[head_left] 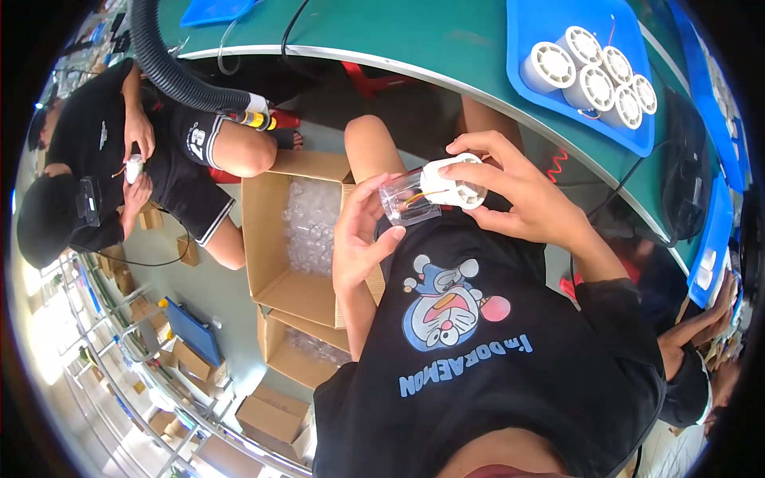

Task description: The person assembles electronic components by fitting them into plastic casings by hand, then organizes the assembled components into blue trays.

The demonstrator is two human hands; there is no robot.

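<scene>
Near, the person's left hand [362, 235] is clamped on a clear cup [408, 199], the right hand [514, 191] on a white unit [465, 194] at its right end. Far right, a tray [532, 22] bears 6 similar units [596, 88]; left, a box [265, 231] holds clear pieces [311, 239].

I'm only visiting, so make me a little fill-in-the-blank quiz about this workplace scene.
1. The clear plastic cylinder is held in the person's ____ hand.
2. The white round plastic unit is held in the person's ____ hand.
3. A blue rectangular plastic tray rests on a long tabletop coloured ____.
4. Clear plastic pieces lie inside an open brown box made of ____.

Missing words: left; right; green; cardboard.
</scene>
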